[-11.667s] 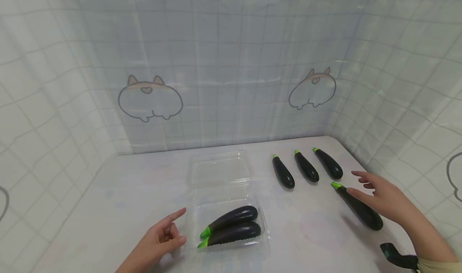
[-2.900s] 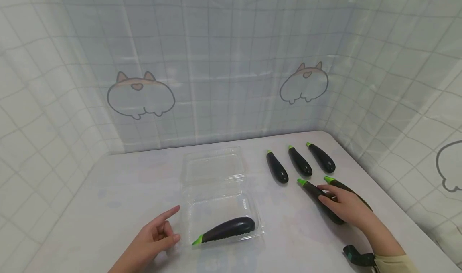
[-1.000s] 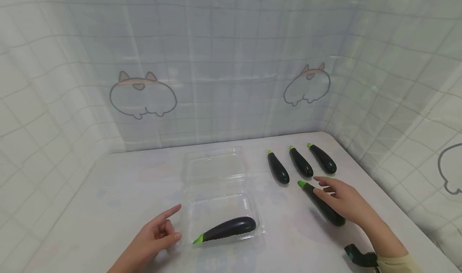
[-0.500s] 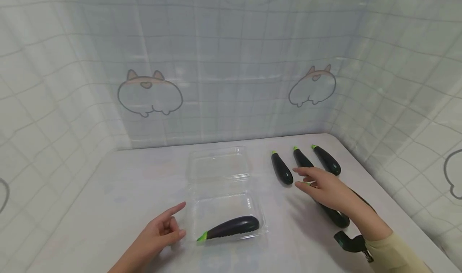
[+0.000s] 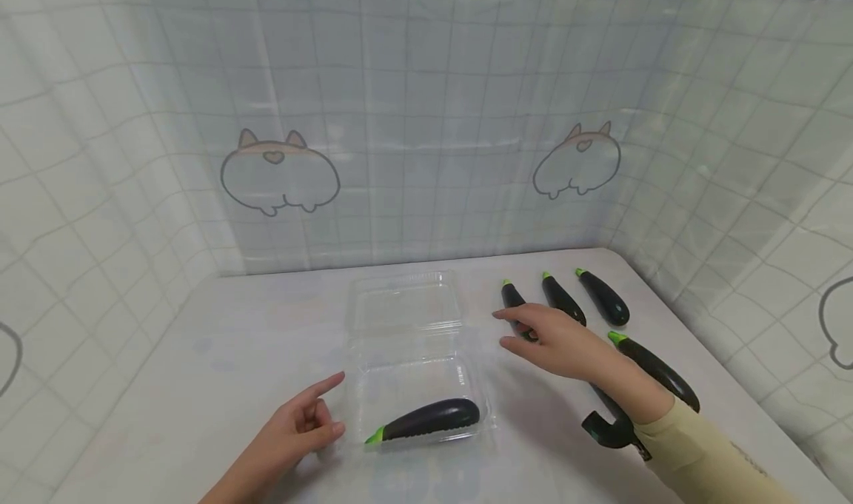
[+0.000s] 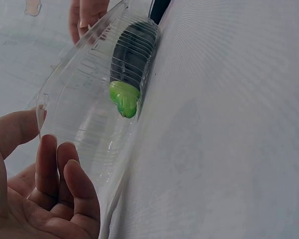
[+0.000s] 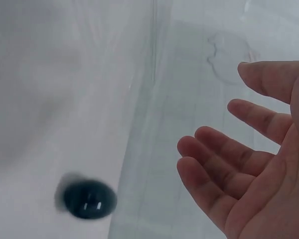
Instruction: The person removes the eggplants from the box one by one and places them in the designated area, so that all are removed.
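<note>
My left hand (image 5: 293,430) stays beside the clear plastic clamshell box (image 5: 416,371), its index finger stretched out along the left edge. In the left wrist view, the thumb (image 6: 20,129) touches the box's rim, and the other fingers are loosely bent. One eggplant (image 5: 433,419) with a green stem lies inside the box along the near side. My right hand (image 5: 549,337) hangs over the leftmost eggplant (image 5: 512,294) of the back row, partly hiding it. Nothing is between its spread, slightly bent fingers; the right wrist view shows the palm and an eggplant's rounded end (image 7: 89,199) below, apart from it.
Two more eggplants, a middle one (image 5: 562,297) and a right one (image 5: 603,297), lie in the back row. Another eggplant (image 5: 656,367) lies nearer on the right. Beside it, one eggplant (image 5: 609,400) is mostly under my right forearm. The box's lid (image 5: 405,304) lies folded back.
One of the two eggplants in the box has come out and lies on the table at right. My right hand has released it and moved left, over the back row. The left hand stays put.
</note>
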Demonstrator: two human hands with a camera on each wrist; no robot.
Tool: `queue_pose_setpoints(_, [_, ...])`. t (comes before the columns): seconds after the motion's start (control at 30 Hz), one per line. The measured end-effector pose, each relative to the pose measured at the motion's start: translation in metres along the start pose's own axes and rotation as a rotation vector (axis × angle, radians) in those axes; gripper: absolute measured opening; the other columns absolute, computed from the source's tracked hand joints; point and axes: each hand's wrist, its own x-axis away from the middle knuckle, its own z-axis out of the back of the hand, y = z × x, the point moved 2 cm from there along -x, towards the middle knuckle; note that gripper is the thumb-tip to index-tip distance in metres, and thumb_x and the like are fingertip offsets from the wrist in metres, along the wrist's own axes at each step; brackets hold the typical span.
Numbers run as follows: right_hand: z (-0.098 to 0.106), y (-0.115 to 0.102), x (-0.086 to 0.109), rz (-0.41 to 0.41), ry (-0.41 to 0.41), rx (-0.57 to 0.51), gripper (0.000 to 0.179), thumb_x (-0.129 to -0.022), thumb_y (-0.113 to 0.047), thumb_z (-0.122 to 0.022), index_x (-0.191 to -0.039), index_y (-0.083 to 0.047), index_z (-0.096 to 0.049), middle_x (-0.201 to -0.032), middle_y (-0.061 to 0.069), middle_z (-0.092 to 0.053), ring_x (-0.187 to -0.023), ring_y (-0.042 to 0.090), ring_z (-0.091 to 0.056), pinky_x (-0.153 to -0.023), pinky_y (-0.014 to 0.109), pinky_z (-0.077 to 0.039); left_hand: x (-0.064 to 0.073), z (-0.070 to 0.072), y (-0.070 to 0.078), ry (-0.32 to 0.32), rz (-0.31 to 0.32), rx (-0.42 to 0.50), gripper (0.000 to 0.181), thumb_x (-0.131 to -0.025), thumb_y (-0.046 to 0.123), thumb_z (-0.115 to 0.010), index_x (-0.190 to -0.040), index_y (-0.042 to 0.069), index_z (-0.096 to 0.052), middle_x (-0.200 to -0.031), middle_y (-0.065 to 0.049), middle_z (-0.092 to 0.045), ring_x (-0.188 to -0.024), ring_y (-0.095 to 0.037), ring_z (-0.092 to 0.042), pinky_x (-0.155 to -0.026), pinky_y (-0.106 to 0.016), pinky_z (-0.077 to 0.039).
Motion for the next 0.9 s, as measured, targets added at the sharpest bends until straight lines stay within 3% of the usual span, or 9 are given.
queue_pose_setpoints(0.2, [-0.017,-0.018,-0.016,0.029,-0.089,-0.031,0.045,-0.097,-0.04,-0.063,-0.138,-0.02,-0.058,-0.131,-0.004,-0.059,-0.109,0.015,-0.061,-0.084,0.038,-0.051,0.0,0.0,-0.003,-0.008,-0.002,0.021,0.076,-0.091,0.023,-0.074,-0.154,0.011,-0.033,-0.088,-0.012,-0.056,-0.074,-0.018,-0.052,-0.063,-0.028,-0.045])
queue_pose_setpoints(0.43, [-0.035,-0.035,-0.027,0.073,-0.15,-0.054,0.044,-0.097,-0.039,-0.063,-0.138,-0.022,-0.058,-0.132,-0.009,-0.058,-0.11,0.012,-0.06,-0.087,0.035,-0.05,-0.001,0.0,-0.002,-0.008,-0.002,0.026,0.076,-0.09,0.022,-0.074,-0.154,0.011,-0.033,-0.088,-0.012,-0.057,-0.074,-0.017,-0.052,-0.064,-0.028,-0.045])
queue_pose_setpoints(0.9, [-0.068,-0.063,-0.045,0.217,-0.322,-0.096,0.043,-0.097,-0.034,-0.064,-0.136,-0.016,-0.06,-0.13,-0.004,-0.059,-0.115,0.015,-0.058,-0.093,0.03,-0.046,-0.001,0.001,0.001,-0.002,0.013,0.026,0.078,-0.089,0.023,-0.075,-0.154,0.01,-0.033,-0.088,-0.012,-0.059,-0.073,-0.018,-0.052,-0.063,-0.028,-0.045])
